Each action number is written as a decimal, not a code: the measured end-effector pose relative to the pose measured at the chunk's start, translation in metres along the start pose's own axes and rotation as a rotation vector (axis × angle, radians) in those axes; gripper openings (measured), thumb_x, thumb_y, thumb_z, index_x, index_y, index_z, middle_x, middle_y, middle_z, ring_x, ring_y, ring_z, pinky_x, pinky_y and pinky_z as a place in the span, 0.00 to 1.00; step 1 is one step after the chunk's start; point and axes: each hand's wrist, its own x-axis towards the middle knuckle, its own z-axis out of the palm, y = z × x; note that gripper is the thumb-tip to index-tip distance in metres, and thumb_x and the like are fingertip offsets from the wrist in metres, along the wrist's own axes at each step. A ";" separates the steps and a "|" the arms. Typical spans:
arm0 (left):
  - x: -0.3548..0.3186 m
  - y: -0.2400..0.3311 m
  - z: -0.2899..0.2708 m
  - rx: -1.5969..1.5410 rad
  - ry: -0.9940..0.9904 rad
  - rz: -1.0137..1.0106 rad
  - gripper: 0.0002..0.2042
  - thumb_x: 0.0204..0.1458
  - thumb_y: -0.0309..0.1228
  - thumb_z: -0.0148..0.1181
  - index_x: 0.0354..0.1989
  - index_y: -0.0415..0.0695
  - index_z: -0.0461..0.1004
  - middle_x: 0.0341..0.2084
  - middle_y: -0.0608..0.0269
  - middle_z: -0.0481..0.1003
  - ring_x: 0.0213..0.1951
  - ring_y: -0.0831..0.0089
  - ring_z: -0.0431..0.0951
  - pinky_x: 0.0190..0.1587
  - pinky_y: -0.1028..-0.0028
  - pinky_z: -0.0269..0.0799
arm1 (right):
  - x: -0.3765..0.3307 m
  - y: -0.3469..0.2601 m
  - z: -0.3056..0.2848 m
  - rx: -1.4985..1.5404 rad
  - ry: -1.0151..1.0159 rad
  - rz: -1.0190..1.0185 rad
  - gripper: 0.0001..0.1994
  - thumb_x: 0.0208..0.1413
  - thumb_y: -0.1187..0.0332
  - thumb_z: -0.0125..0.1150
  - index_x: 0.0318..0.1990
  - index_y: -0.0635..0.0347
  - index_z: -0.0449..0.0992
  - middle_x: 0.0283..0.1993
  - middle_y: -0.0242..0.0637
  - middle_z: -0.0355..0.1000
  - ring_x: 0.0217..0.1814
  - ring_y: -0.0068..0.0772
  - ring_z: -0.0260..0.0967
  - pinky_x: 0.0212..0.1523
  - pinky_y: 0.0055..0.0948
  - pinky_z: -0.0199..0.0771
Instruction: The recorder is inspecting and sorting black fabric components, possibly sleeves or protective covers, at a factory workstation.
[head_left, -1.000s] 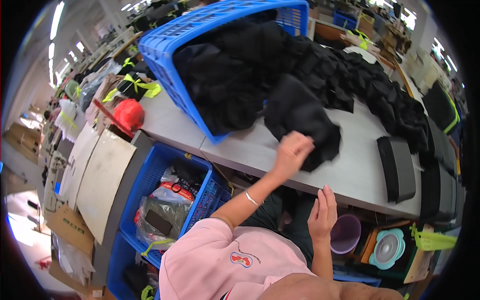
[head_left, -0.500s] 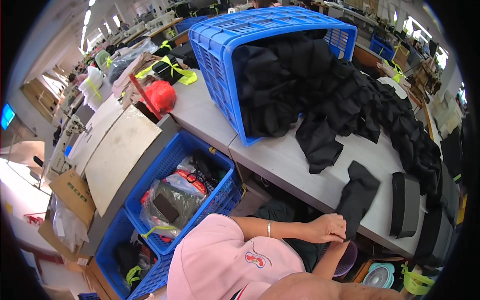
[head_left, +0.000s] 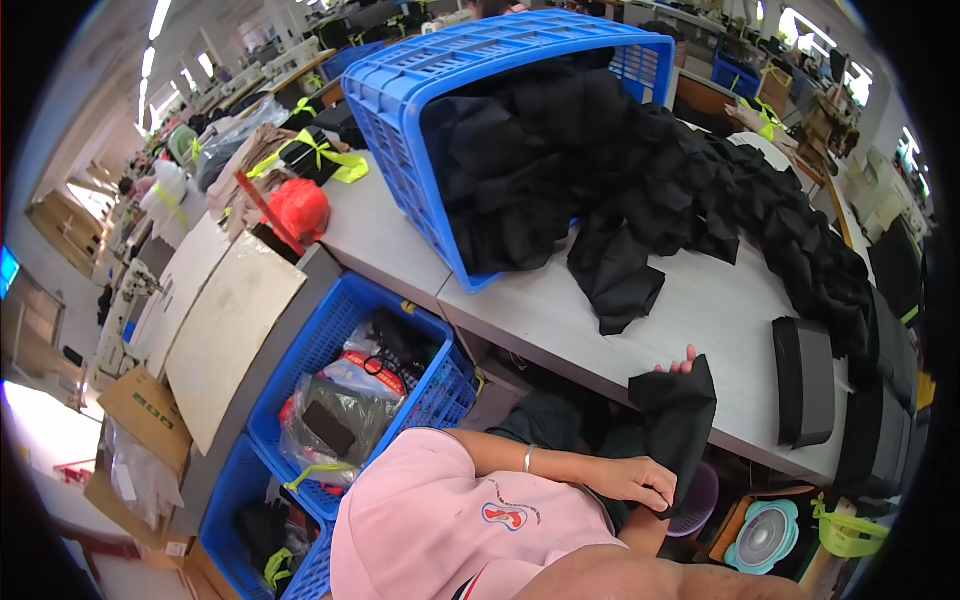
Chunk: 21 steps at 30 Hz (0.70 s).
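free: bare table (head_left: 740,330) strip betw. cloth heap (head_left: 700,190) & near edge | blocked: tipped crate (head_left: 480,90) w/ heap behind, black stacks (head_left: 805,380) at right | left: table corner open up to red bag (head_left: 298,208) | below: floor crate (head_left: 330,340) full

The left hand (head_left: 630,480) sits low in the frame's centre, fingers curled closed, forearm bent across. The right hand (head_left: 680,362) shows only fingertips, slightly higher.

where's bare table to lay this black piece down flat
Bare grey table lies between the loose black piece, the black fabric pile and the flat black stack. Another strip runs between the tipped blue crate and the red bag. The right end is crowded.
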 end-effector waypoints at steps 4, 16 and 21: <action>0.006 0.001 -0.011 0.114 0.207 0.037 0.06 0.59 0.26 0.57 0.33 0.36 0.74 0.32 0.61 0.72 0.36 0.72 0.74 0.42 0.73 0.69 | 0.001 -0.009 -0.048 0.203 -0.473 0.082 0.06 0.66 0.64 0.53 0.42 0.54 0.72 0.25 0.22 0.60 0.28 0.20 0.60 0.54 0.31 0.70; 0.071 -0.021 -0.187 1.172 1.129 0.113 0.10 0.59 0.30 0.56 0.31 0.37 0.78 0.28 0.51 0.76 0.33 0.59 0.77 0.39 0.66 0.72 | -0.162 -0.005 -0.045 -1.048 -0.556 -0.652 0.08 0.64 0.71 0.55 0.34 0.64 0.65 0.34 0.38 0.62 0.37 0.27 0.59 0.42 0.29 0.64; 0.049 -0.007 -0.204 0.139 1.127 0.088 0.09 0.59 0.29 0.60 0.35 0.36 0.81 0.27 0.74 0.76 0.33 0.85 0.71 0.40 0.81 0.68 | -0.159 -0.014 -0.080 -0.555 -0.400 -0.215 0.07 0.62 0.74 0.56 0.46 0.62 0.70 0.39 0.33 0.64 0.42 0.22 0.63 0.51 0.22 0.65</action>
